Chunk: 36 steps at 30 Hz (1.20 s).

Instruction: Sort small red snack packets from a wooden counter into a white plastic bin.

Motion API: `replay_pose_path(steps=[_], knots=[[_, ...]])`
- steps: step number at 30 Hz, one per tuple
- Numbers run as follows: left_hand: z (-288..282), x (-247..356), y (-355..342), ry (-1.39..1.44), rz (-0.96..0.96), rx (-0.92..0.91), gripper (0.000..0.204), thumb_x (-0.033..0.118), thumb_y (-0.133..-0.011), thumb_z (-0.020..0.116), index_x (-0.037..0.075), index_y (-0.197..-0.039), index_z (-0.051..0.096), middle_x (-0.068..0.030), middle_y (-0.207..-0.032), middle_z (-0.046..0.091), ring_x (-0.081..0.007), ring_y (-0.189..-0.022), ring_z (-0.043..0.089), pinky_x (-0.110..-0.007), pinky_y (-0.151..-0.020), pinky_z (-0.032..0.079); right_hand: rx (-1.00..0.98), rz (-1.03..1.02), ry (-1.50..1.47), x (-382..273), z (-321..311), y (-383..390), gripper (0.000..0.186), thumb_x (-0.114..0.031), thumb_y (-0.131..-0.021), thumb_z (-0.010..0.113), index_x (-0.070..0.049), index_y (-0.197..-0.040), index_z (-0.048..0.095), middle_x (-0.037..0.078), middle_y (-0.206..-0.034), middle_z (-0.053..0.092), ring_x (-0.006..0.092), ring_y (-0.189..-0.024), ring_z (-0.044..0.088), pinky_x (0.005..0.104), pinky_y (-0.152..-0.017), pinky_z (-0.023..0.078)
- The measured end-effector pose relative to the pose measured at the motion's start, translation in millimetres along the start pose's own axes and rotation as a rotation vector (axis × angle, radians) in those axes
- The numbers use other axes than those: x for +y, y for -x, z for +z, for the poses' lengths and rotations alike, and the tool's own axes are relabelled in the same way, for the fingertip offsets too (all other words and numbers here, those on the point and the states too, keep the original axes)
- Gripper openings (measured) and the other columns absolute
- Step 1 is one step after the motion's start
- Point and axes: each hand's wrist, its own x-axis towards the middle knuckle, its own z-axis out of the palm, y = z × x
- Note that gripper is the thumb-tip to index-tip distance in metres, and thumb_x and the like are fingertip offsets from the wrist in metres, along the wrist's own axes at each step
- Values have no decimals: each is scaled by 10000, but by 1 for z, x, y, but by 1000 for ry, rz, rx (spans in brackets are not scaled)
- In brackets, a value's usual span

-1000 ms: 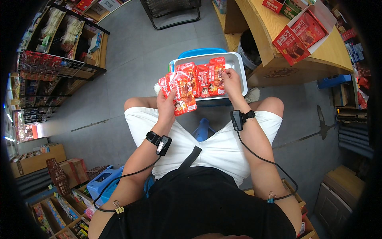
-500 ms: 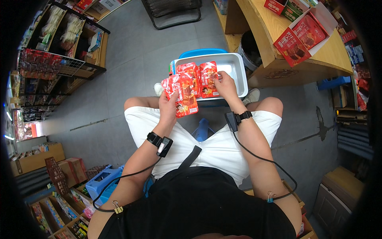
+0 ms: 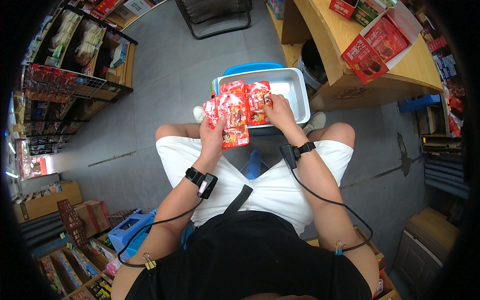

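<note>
Closed round a small bunch of red glossy snack pouches [image 3: 231, 117], my left hand [image 3: 212, 131] holds them over the near left part of a white-and-silver tray [image 3: 290, 75]. My right hand [image 3: 279, 111] has its thumb and fingers on another red pouch [image 3: 256, 90] in the middle of the tray, pinching its right edge. A further red pouch [image 3: 233, 86] lies behind the held bunch, partly hidden. The tray's right side shows its bare metal bottom. The tray rests on a blue support [image 3: 254, 66] between my knees.
A wooden counter [image 3: 415, 75] at upper right carries an opened red-and-white carton [image 3: 362, 59] and other boxes, with a bucket [image 3: 312, 67] beside it. A black folding chair [image 3: 210, 20] stands ahead. Stocked racks [image 3: 75, 55] line the left; blue plastic stools [image 3: 130, 230] lie lower left.
My right hand has moved left and down from the tray's right part to the middle pouches. The pouches formerly at the right are now bunched further left, baring the tray's bottom.
</note>
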Motion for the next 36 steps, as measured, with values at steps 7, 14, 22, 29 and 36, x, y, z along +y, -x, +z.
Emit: replay_pose_path(steps=[7,14,22,29,36], knots=[[5,5,0,-49,47,-1,294,45,-981,686,-5,-1249,576,-104,-1155,713,-150,-987,710,-314,-852,594,55,165,-489,-30,-9,-3,266,-235,-912,722,26,-965,707,160,-847,713,240,-754,693,377,-703,546],[22,12,0,-24,120,1,305,35,-965,703,-4,-1244,587,-106,-1147,719,-149,-979,712,-310,-843,597,-92,175,-955,-32,-3,1,269,-243,-1009,666,-4,-887,679,47,-794,696,93,-667,619,264,-620,503],[33,18,4,-56,110,-33,303,31,-946,725,-2,-1213,587,-106,-1140,723,-147,-969,718,-301,-837,596,-240,148,-1068,-38,-2,9,232,-221,-1032,634,-47,-886,680,-17,-763,649,46,-636,577,224,-584,460],[38,25,10,-193,143,-101,374,47,-904,776,-21,-1219,587,-119,-1118,738,-146,-953,728,-297,-827,600,-311,256,-1335,-39,-12,9,240,-245,-1048,595,-45,-964,697,-9,-852,698,45,-720,629,225,-627,493],[38,27,13,-300,132,-210,369,21,-896,774,-28,-1215,596,-117,-1120,737,-154,-969,728,-302,-850,602,-195,285,-1393,-42,-5,8,298,-239,-1072,560,14,-1137,704,58,-1032,754,98,-878,708,257,-780,563]])
